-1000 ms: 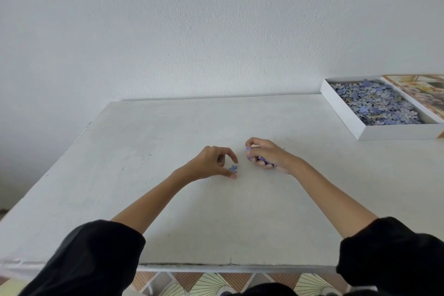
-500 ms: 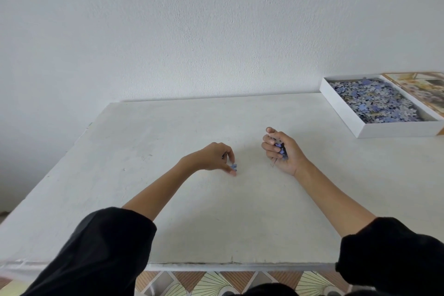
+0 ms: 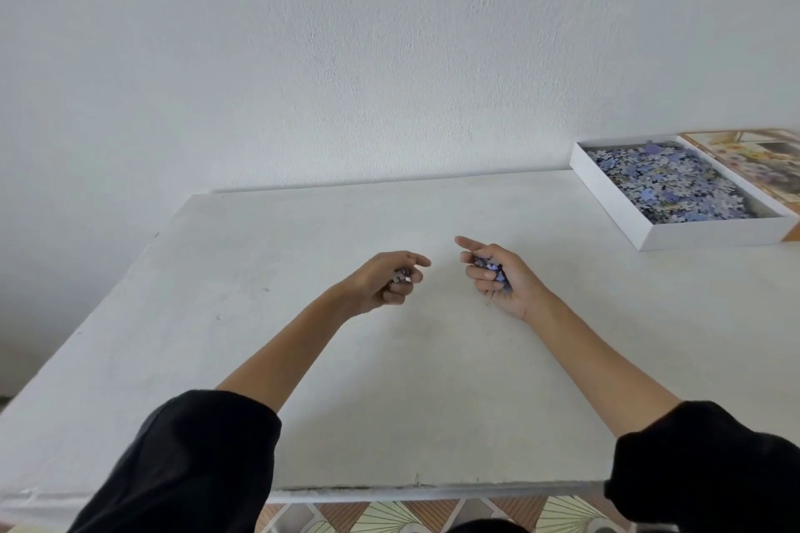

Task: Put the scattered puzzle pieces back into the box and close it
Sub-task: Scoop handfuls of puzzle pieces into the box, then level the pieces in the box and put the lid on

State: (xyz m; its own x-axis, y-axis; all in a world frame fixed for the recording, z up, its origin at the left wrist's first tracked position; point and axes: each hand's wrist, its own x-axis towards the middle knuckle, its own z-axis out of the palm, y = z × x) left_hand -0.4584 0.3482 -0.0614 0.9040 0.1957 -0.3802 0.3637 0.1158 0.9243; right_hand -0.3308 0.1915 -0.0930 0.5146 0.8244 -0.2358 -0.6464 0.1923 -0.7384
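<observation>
The single head-worn wide-angle camera looks forward and down from behind the left hand (image 3: 385,279) and right hand (image 3: 498,277), both forearms in close view. The table (image 3: 303,359) lies under the hands, the wall (image 3: 389,56) beyond them, and the box (image 3: 714,233) far right of the right hand.

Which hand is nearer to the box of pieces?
Right. The right hand, gripping pieces, is left of the box and apart from it. The left hand, pinching a piece, is even farther left.
</observation>
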